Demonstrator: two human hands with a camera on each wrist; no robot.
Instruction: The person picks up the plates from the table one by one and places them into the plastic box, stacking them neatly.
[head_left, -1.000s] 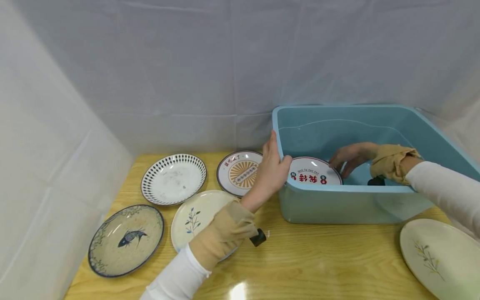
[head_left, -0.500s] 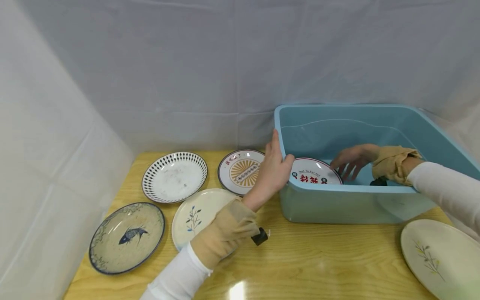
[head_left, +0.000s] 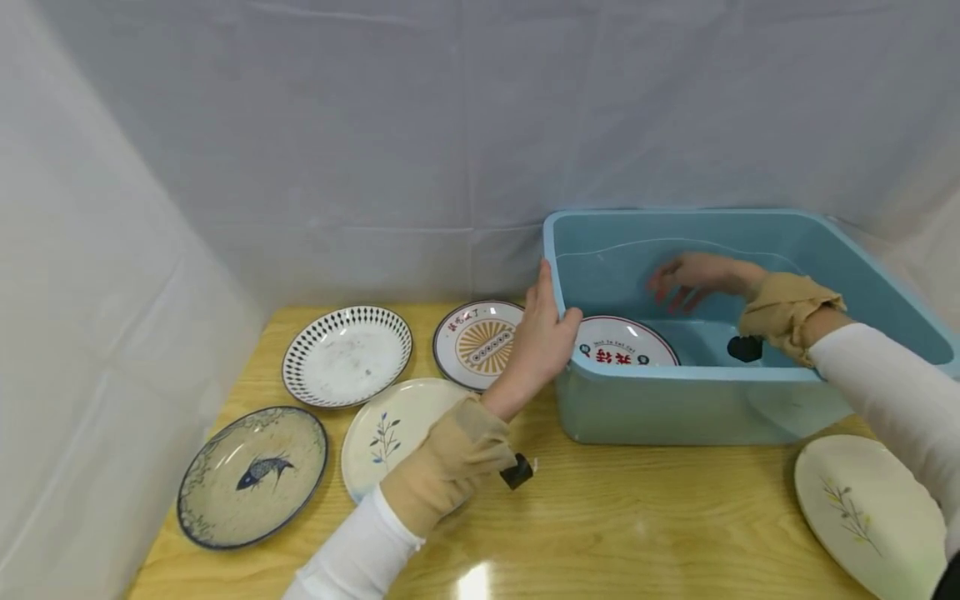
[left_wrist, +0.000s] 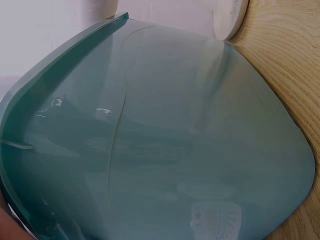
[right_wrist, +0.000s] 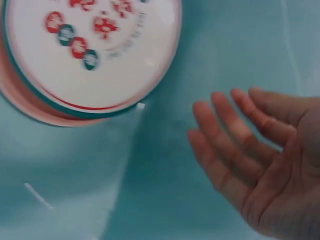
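A light blue plastic tub (head_left: 675, 408) with water in it stands on the wooden table. My left hand (head_left: 543, 333) grips its near left corner, thumb hooked over the rim. Inside the tub, at the left end, lies a white plate with red characters (head_left: 626, 343). My right hand (head_left: 686, 279) hovers above it toward the back wall, fingers spread and holding nothing. The right wrist view shows the same plate (right_wrist: 90, 55) on the tub's bottom and the hand's open palm (right_wrist: 255, 155) apart from it. The left wrist view is filled by the tub's outer wall (left_wrist: 175, 150).
Left of the tub lie a sunburst plate (head_left: 476, 342), a dot-rimmed dish (head_left: 347, 356), a leaf-sprig plate (head_left: 390, 433) under my left forearm and a fish plate (head_left: 251, 477). An oval cream plate (head_left: 862, 508) lies at the front right. White cloth walls off the back and left.
My right hand has let go of the red-lettered plate and risen toward the tub's back wall. The plate now lies lower in the tub. The left hand has kept its hold.
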